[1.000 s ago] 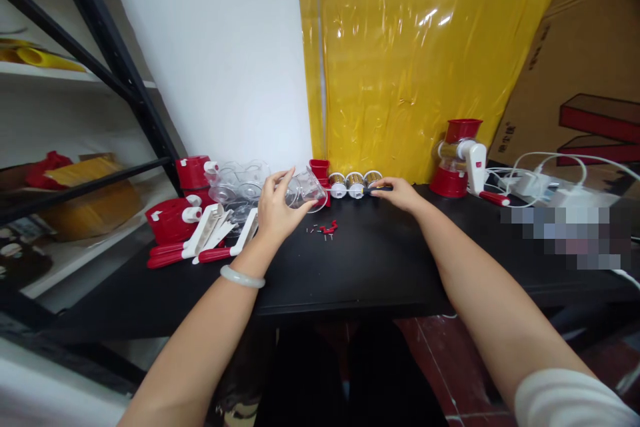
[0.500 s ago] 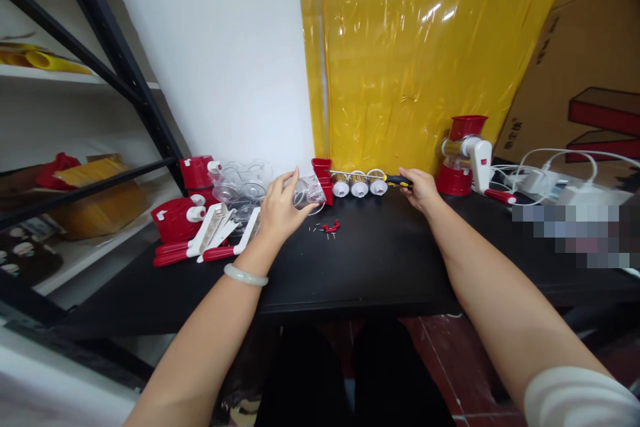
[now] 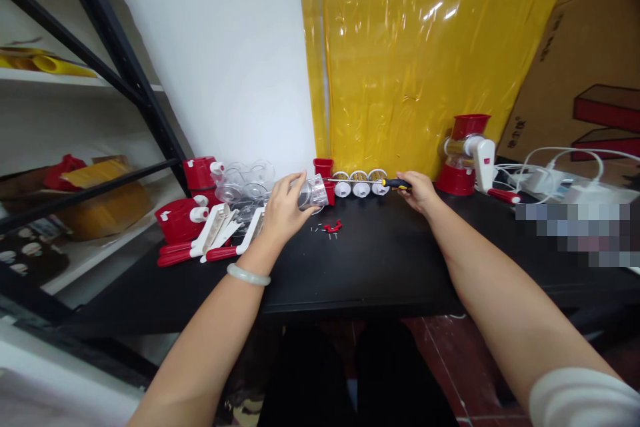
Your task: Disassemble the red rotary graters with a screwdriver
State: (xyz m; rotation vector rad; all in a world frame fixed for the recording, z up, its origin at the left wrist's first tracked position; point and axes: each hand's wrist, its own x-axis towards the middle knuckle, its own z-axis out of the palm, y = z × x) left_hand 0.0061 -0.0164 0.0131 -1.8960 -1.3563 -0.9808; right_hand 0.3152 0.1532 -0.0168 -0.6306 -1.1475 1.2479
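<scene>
The left hand (image 3: 285, 208) seems to partly hide the clear piece (image 3: 317, 191).

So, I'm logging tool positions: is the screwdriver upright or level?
Roughly level: in the right hand, the screwdriver lies nearly horizontal across the view, tip end leftward.

Rm on front tabletop (image 3: 385, 267); drums (image 3: 361, 191) block rear, cranks (image 3: 221, 254) beside L hand (image 3: 285, 208).
</scene>
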